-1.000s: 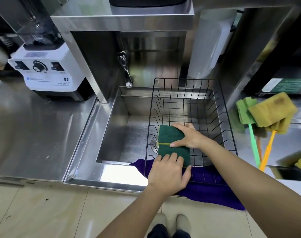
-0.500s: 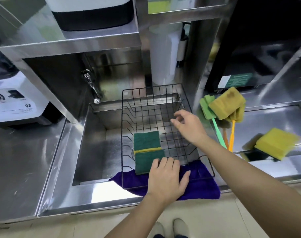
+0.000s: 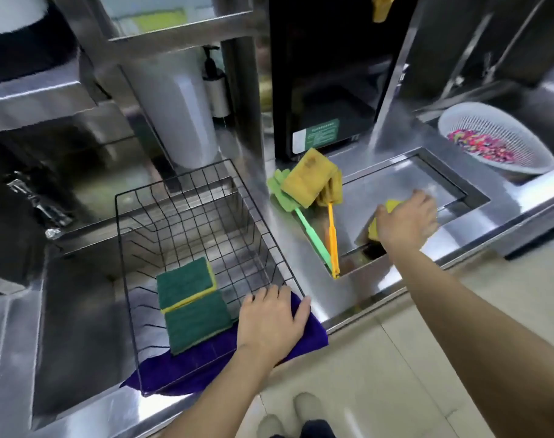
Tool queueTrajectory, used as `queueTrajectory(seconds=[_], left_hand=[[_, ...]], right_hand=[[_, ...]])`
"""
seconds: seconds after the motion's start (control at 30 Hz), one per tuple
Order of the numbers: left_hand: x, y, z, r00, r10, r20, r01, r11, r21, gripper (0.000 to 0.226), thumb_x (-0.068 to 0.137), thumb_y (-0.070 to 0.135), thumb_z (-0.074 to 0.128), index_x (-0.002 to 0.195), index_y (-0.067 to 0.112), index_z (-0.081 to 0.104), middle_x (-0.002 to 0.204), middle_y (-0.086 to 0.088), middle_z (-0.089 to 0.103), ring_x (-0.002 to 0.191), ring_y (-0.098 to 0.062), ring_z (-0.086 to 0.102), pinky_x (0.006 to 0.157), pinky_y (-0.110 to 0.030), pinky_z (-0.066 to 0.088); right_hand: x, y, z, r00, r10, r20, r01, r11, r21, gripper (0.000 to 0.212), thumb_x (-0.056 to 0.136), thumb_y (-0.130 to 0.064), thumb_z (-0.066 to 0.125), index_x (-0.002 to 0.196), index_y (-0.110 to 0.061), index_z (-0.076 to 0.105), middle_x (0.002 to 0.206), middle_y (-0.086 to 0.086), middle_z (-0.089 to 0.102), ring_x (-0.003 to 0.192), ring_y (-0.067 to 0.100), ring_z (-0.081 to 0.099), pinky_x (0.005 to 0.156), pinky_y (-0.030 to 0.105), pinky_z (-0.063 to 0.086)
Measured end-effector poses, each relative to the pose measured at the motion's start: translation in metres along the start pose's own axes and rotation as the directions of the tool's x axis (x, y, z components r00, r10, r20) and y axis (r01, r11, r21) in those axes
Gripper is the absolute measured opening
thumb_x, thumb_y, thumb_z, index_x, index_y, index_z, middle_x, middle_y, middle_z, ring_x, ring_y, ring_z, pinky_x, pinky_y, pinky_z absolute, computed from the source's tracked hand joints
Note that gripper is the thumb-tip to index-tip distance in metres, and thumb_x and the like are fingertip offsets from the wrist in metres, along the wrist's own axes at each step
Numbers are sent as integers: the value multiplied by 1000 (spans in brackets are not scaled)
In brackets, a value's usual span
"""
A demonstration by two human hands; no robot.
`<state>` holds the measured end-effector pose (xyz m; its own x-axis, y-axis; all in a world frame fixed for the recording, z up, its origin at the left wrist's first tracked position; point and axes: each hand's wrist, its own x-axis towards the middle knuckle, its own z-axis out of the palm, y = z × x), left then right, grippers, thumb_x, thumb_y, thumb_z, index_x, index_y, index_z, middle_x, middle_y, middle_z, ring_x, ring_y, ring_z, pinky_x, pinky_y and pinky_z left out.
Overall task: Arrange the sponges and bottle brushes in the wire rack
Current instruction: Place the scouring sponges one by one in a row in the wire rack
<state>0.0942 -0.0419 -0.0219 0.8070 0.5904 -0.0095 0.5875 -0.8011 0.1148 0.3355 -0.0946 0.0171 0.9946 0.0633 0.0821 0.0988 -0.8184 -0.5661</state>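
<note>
A black wire rack (image 3: 162,197) sits over the steel sink on a purple cloth (image 3: 206,361). Two green-topped yellow sponges (image 3: 187,281) lie in its near part, one overlapping the other. My left hand (image 3: 269,320) rests flat on the rack's near right corner and the cloth. My right hand (image 3: 405,221) covers a yellow sponge (image 3: 389,206) on the steel lid to the right, fingers curled over it. Two bottle brushes lie between: one with a green handle (image 3: 310,235), one with an orange handle (image 3: 332,238), with a worn yellow sponge (image 3: 310,177) lying over their heads.
A tap (image 3: 37,203) juts over the sink at left. A white cylinder (image 3: 181,105) and a pump bottle (image 3: 217,90) stand behind the rack. A black appliance (image 3: 326,74) stands behind the brushes. A white colander (image 3: 497,143) with coloured bits sits far right.
My right hand left the rack and swung right onto the yellow sponge on the lid. My left hand stayed on the rack's near edge. The view turned to the right.
</note>
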Motion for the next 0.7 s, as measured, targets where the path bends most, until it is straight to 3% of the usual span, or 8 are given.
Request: queueTrajectory(seconds=[0.1, 0.17, 0.23, 0.33, 0.43, 0.5, 0.57, 0.7], left_hand=[[0, 0, -2, 1000, -1, -4, 1, 1000, 11, 62, 90, 56, 20, 83, 16, 66, 81, -2, 68, 75, -21, 62, 69, -35, 44], [0, 0, 0, 1000, -7, 4, 7, 999, 32, 57, 90, 55, 27, 78, 16, 66, 75, -2, 67, 69, -21, 62, 65, -34, 45], [-1, 0, 0, 1000, -10, -20, 11, 1000, 29, 55, 89, 55, 31, 75, 16, 66, 72, -2, 67, 66, -21, 61, 63, -34, 46], [-1, 0, -1, 1000, -18, -10, 18, 1000, 23, 58, 90, 57, 26, 79, 16, 67, 76, -1, 67, 70, -20, 62, 66, -34, 46], [-3, 1, -3, 999, -34, -25, 34, 999, 19, 61, 91, 59, 22, 85, 18, 67, 84, 1, 68, 77, -19, 62, 72, -34, 44], [-3, 1, -5, 999, -42, -25, 43, 999, 27, 59, 93, 59, 23, 95, 19, 66, 95, 2, 67, 88, -17, 60, 79, -33, 41], [-3, -1, -5, 998, -39, -43, 40, 999, 30, 58, 94, 59, 23, 99, 18, 64, 98, 2, 66, 92, -18, 58, 82, -33, 39], [-9, -10, -4, 993, -64, -104, 63, 998, -14, 57, 88, 54, 32, 72, 12, 66, 71, -4, 64, 67, -24, 58, 64, -36, 45]], right_hand=[[9, 25, 1, 977, 193, 90, -185, 978, -96, 82, 79, -45, 64, 136, 4, 32, 143, 19, 33, 132, 32, 33, 105, 42, 26], [12, 37, 3, 936, 301, 182, -277, 949, -149, 86, 74, -58, 62, 133, 1, 41, 144, 16, 31, 133, 31, 30, 108, 42, 24], [12, 42, 6, 917, 314, 246, -272, 943, -192, 82, 72, -65, 59, 126, -4, 51, 146, 14, 28, 134, 30, 27, 109, 43, 21], [13, 41, 8, 946, 203, 251, -154, 968, -200, 72, 73, -54, 65, 125, -6, 49, 144, 15, 30, 133, 32, 28, 107, 45, 24], [10, 33, 6, 960, 137, 245, -138, 990, -12, 64, 71, -29, 71, 122, -5, 40, 132, 16, 39, 122, 34, 41, 101, 45, 30], [5, 25, 4, 967, 101, 236, -151, 967, 204, 62, 74, -25, 69, 121, -2, 37, 126, 16, 41, 112, 34, 49, 96, 43, 36], [-1, 13, 1, 974, 76, 211, -157, 904, 397, 61, 75, -31, 69, 118, -2, 37, 117, 15, 47, 103, 33, 54, 89, 41, 42], [-11, -23, -6, 990, -3, 142, -78, 824, 561, 62, 69, -50, 64, 109, -13, 35, 101, 11, 58, 87, 36, 62, 80, 53, 53]])
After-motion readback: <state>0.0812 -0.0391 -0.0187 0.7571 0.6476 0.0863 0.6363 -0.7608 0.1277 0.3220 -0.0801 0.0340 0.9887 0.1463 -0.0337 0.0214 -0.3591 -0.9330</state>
